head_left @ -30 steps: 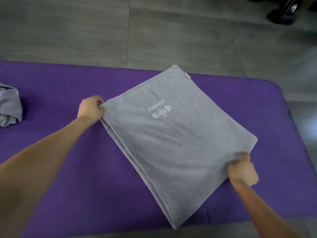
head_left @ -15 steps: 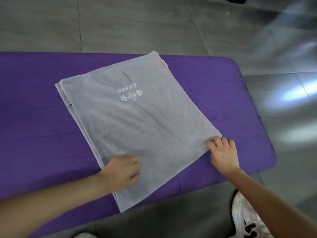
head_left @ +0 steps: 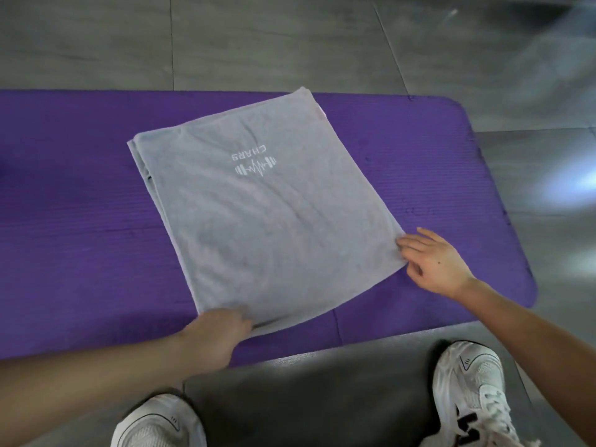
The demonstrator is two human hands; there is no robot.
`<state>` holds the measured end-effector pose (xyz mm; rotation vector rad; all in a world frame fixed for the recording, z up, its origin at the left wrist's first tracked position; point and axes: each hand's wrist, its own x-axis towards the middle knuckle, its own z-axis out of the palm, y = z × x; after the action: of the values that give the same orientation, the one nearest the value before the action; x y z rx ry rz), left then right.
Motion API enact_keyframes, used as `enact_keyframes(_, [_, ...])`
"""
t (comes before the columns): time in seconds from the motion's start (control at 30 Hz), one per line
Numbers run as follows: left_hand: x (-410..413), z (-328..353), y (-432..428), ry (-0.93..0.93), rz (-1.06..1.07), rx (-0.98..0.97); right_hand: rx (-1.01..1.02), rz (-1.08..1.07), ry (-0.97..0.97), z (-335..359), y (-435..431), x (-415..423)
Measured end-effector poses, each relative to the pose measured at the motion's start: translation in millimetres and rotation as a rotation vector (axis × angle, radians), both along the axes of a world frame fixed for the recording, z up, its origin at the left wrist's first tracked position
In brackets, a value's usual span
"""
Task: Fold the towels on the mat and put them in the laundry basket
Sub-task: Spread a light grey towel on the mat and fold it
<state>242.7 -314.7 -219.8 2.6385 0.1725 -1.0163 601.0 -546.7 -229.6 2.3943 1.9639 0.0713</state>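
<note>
A grey towel (head_left: 258,214) with a white logo lies folded flat on the purple mat (head_left: 71,221), turned at an angle. My left hand (head_left: 216,333) is at the towel's near corner, fingers curled onto its edge. My right hand (head_left: 432,262) is at the right corner, fingertips touching the edge with the fingers spread. The laundry basket is not in view.
Grey tiled floor (head_left: 290,43) surrounds the mat. My two white shoes (head_left: 161,421) (head_left: 471,391) stand on the floor just in front of the mat's near edge. The mat's right end (head_left: 503,221) lies a little past my right hand.
My left hand slid from the towel's far left corner down to the near corner. My right hand stayed at the right corner. The view tilted down, showing my shoes.
</note>
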Motion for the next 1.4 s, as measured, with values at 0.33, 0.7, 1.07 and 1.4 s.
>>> enact_keyframes(0.33, [10.9,86.3,152.1,0.317,0.621,-0.659,0.211,-0.531,1.015,55.1,69.0,-11.5])
enact_keyframes(0.7, [30.3,45.2,274.7,-0.679,1.358,-0.426,0.550,-0.727,1.053,55.0,268.1,54.7])
enact_keyframes(1.07, [61.6,-17.9,290.2,-0.707,1.268,0.304,0.134,-0.517,-0.048,-8.3,324.5,65.8])
enact_keyframes(1.4, [2.0,-27.7,160.0,-0.564,0.295,0.283,-0.146,0.179,-0.031,-18.8,162.6,10.6])
